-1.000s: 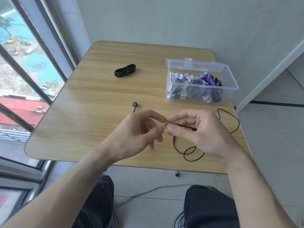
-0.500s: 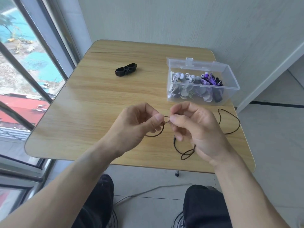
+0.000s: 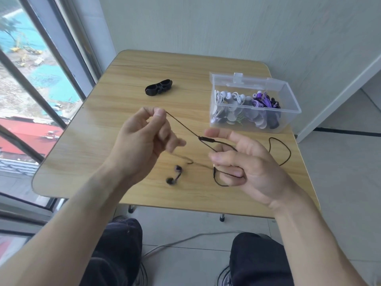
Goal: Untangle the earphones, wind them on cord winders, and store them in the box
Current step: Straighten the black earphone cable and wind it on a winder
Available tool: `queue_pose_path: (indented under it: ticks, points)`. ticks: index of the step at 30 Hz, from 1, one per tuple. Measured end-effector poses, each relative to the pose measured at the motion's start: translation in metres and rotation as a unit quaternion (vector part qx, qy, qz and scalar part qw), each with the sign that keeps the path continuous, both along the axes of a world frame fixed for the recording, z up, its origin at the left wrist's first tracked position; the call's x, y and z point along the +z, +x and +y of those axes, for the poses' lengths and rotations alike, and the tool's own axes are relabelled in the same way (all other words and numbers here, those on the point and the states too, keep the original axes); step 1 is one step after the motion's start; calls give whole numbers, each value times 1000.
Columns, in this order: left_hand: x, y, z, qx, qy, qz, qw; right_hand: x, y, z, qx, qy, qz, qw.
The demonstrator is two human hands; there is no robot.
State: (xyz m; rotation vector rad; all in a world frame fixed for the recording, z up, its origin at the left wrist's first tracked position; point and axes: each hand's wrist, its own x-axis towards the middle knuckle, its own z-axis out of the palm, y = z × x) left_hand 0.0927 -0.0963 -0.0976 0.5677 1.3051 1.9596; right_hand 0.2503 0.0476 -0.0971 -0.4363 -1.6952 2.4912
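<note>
Pinched between thumb and forefinger of the left hand (image 3: 142, 141), the thin black earphone cord (image 3: 183, 125) is held taut above the light wooden table (image 3: 115, 112). Loops are caught over the half-curled fingers of the right hand (image 3: 247, 162), near the inline remote (image 3: 206, 139). Two blurred earbuds (image 3: 174, 176) dangle below. Being light, limp and easily snagged, the cord is best gripped close to any knot. A black cord winder (image 3: 158, 89) and a clear plastic box (image 3: 252, 104) are set beyond.

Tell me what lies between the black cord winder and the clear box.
Head view: only bare wooden table lies between the black cord winder and the clear box; nothing stands in that stretch.
</note>
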Motion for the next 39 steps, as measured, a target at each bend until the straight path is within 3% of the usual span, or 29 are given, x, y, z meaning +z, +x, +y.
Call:
queue_pose_path:
  ticks: [2,4,5,7,8,11,13,16,20,23,25,28,35,39]
  points:
    - [4,-4,-3,-36,-10,-32,999,3,3,5,21,30,-17,999]
    - [7,-15,-11,-68,-74,49,994,5,7,12,14,51,-38,998]
    - [6,-22,-16,-79,-133,168,974,5,10,17,-1,60,-51,997]
    - [2,-31,-25,-79,-250,398,879,4,12,25,-34,95,-83,991]
    - [-2,-35,-26,-58,-289,444,846,3,13,27,-48,110,-99,988]
    - [-4,-40,-24,38,-344,463,816,1,11,28,-66,92,-108,988]
    - [-3,-39,-22,54,-340,451,824,1,9,27,-77,70,-101,989]
    - [0,-39,-21,37,-309,387,868,3,7,28,-110,53,-90,988]
    - [0,-50,-28,-16,-289,396,872,6,12,38,-197,7,-68,978]
    - [-8,-55,-29,31,-321,431,843,5,16,43,-208,1,-62,976]
    - [-9,-53,-29,43,-340,436,832,4,15,40,-194,10,-67,979]
    - [-8,-40,-27,-7,-315,431,846,2,10,34,-163,10,-54,985]
    - [-9,25,5,-113,-186,356,909,-7,-3,9,46,1,-22,999]
    - [-11,27,10,-142,-234,371,887,-3,3,9,77,33,-75,994]
